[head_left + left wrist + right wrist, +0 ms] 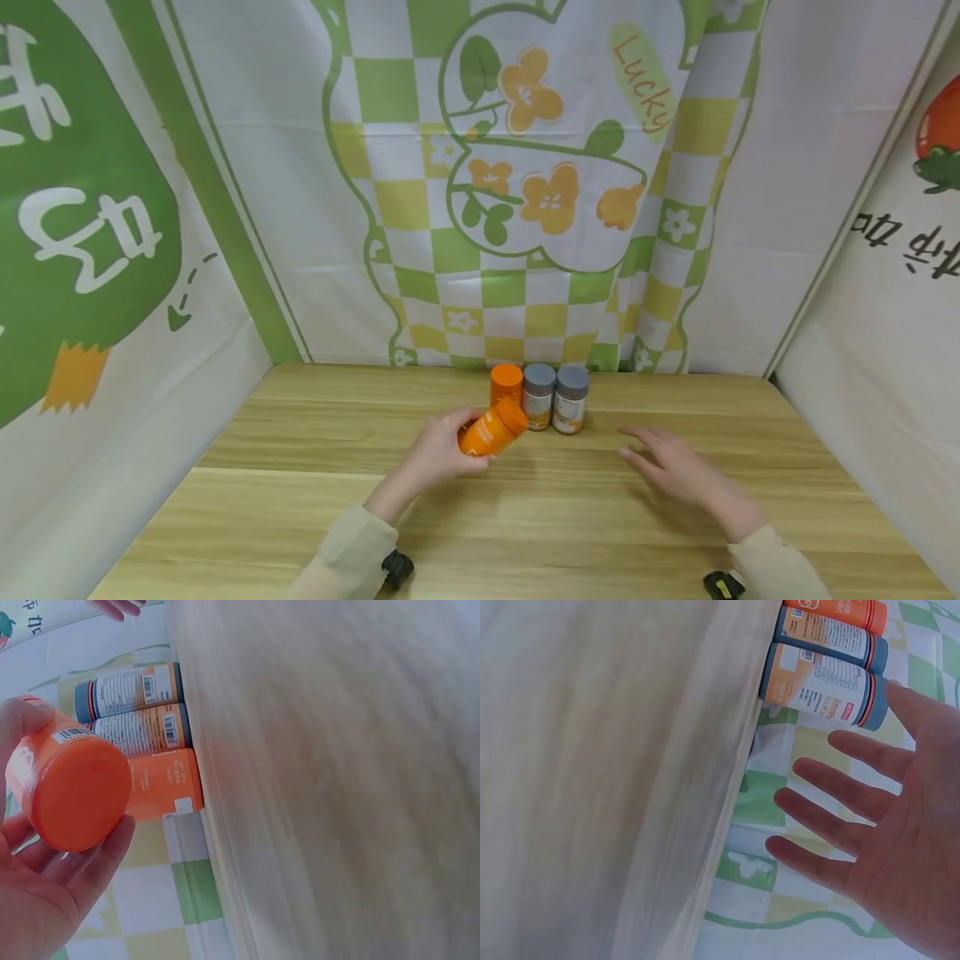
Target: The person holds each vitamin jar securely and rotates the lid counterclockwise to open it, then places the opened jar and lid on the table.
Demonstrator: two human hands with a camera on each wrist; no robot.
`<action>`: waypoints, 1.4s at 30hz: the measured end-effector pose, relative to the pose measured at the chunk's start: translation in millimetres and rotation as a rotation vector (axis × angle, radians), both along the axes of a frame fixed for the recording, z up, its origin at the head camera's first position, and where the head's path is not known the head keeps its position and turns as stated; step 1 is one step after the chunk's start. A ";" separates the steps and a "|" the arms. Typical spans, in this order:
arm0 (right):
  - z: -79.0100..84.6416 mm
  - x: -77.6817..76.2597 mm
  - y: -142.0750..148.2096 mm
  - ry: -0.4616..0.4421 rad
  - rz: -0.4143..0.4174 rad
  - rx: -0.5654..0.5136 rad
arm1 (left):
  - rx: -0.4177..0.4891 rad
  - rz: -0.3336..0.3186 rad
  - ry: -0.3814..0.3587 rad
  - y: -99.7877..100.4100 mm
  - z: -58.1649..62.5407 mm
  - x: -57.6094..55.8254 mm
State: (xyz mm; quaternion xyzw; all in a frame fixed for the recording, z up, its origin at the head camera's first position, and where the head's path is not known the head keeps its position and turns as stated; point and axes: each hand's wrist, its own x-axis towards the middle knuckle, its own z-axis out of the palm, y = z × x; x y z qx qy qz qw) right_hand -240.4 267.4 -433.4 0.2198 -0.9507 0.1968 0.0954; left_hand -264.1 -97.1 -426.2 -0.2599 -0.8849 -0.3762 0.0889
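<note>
A: Left hand (437, 450)?
B: Fingers and thumb wrap a tilted orange bottle (493, 428) before three upright bottles (539, 398); contact with them is unclear.
A: Right hand (678, 468)?
B: Fingers extended, spread, holding nothing, right of the three upright bottles.

Wood-look table (300, 492) w/ streaky grain. Stood on it in a tight row abt 12 o'clock: orange bottle (506, 379), 9 o'clock end, then 2 grey-lid bottles (538, 396) twd 3 o'clock.

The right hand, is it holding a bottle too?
No, in the head view the right hand holds nothing, its fingers apart from the nearest gray-capped bottle.
</note>
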 end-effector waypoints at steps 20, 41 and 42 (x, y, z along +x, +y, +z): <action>0.3 -2.3 -20.8 0.013 0.054 -0.017 | -0.049 -0.005 0.039 15.2 1.8 6.0; -0.8 -9.1 -46.6 0.071 0.113 -0.105 | -0.087 0.004 0.049 25.4 1.2 5.4; -0.8 -9.4 -47.8 0.075 0.115 -0.113 | -0.086 0.003 0.050 25.8 1.0 5.2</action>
